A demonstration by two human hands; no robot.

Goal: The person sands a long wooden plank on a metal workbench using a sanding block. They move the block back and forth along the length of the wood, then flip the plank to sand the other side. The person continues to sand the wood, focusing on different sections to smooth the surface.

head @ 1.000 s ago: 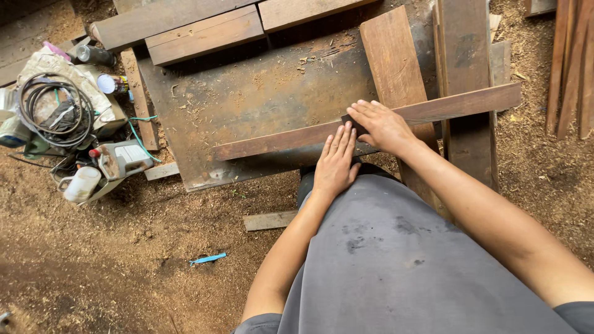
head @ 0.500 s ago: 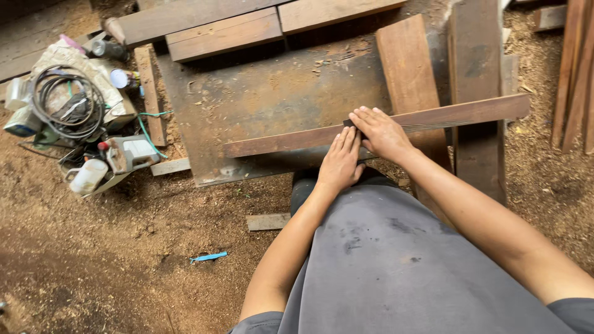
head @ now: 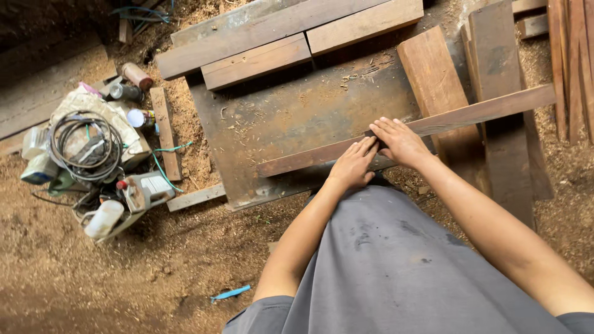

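sawdust covers the ground on the far left, where we see a heap of gear: a coil of black cable (head: pixel 83 145) on a pale sack, a few cans (head: pixel 137 75) behind it, and a small power tool (head: pixel 143 190) with a green cord trailing off. a blue pencil (head: pixel 230 292) lies alone in the dust nearer to us.

moving right, a dark metal sheet (head: pixel 291 111) serves as our worktop, dusted with shavings. thick planks (head: pixel 257 62) lie along its far edge, and a short offcut (head: pixel 197 197) sits at its near left corner.

across the sheet runs the long thin wooden strip (head: pixel 433 124), slanting up to the right. our left hand (head: pixel 352 166) lies flat on it near its middle, fingers (head: pixel 365 147) straight and close together, pressing down rather than gripping. our right hand (head: pixel 402 141) rests touching the left one, palm on the strip, fingers spread a little and curled over its far edge. neither hand holds a tool.

further right, the strip passes over a broad reddish board (head: pixel 433 74) and a darker upright plank (head: pixel 501 111), which seem to prop it. more slats (head: pixel 572 55) lie at the right edge.

as we judge it, the strip is laid and steadied; no cut, mark or fastening shows on it yet, so the working of it seems left to do.
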